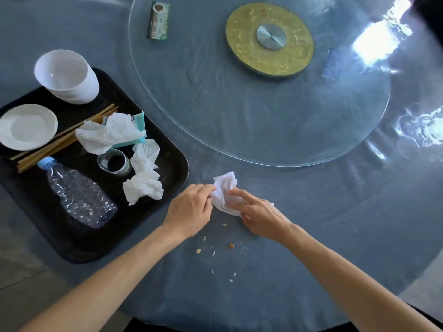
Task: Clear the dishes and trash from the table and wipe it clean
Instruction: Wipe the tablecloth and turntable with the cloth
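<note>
A crumpled white tissue (224, 188) lies on the blue-grey table (311, 224) between my two hands. My left hand (189, 209) pinches its left edge, and my right hand (259, 215) holds its right side with the index finger stretched over it. Small crumbs (215, 246) are scattered on the cloth just below my hands. To the left, a black tray (165, 168) carries stacked white bowls (68, 76), a white saucer (27, 127), chopsticks (57, 142), a crushed plastic bottle (79, 192), a glass (115, 162) and several crumpled tissues (143, 183).
A glass turntable (215, 104) with a gold hub (269, 39) fills the far middle of the table. A green packet (158, 20) lies on its left side and a blue one (332, 64) on its right. The table's round edge curves at the lower right.
</note>
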`<move>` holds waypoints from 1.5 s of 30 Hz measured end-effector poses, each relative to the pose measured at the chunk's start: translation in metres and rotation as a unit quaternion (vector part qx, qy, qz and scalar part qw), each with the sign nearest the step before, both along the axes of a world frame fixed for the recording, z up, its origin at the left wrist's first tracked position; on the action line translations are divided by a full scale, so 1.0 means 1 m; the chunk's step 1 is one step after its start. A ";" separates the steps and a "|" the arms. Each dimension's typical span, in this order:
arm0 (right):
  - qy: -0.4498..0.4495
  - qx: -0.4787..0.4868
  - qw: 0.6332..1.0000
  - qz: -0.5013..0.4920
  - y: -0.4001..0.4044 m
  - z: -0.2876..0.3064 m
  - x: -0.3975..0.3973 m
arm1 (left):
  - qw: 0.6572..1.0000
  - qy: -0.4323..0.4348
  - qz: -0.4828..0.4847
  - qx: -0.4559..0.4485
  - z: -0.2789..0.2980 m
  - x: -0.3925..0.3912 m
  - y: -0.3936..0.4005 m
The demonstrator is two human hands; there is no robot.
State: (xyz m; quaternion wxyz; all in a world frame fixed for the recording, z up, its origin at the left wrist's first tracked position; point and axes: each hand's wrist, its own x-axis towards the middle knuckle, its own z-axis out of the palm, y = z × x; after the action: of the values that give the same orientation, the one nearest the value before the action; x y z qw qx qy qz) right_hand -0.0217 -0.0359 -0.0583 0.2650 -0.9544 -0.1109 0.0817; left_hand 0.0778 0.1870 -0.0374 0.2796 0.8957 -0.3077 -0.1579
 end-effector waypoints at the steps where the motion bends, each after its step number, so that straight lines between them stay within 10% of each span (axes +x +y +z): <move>1: 0.021 0.006 1.000 -0.005 -0.004 0.003 -0.004 | 1.000 -0.020 -0.007 -0.008 0.000 0.001 -0.003; 7: 0.139 -0.032 0.975 -0.171 -0.014 0.011 -0.003 | 0.990 -0.082 -0.113 0.001 0.001 0.020 -0.049; 12: 0.074 -0.007 0.984 -0.164 -0.019 0.036 0.014 | 0.916 0.045 -0.341 0.208 0.019 0.052 -0.084; 18: -0.036 0.041 0.984 -0.169 -0.040 0.046 0.045 | 0.951 0.005 -0.276 0.137 0.049 0.091 -0.093; 30: 0.052 -0.033 0.972 -0.227 -0.006 0.004 0.065 | 0.974 0.032 -0.162 0.158 0.002 0.095 -0.071; 45: 0.002 -0.002 0.992 -0.128 0.047 -0.007 -0.074 | 0.963 0.099 -0.235 0.085 -0.017 -0.002 0.016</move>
State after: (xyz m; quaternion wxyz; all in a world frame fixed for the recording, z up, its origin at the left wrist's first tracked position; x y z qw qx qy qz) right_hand -0.0954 0.0113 -0.0657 0.2718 -0.9610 0.0126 0.0490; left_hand 0.0761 0.2028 -0.0543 0.1863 0.7987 -0.4657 -0.3325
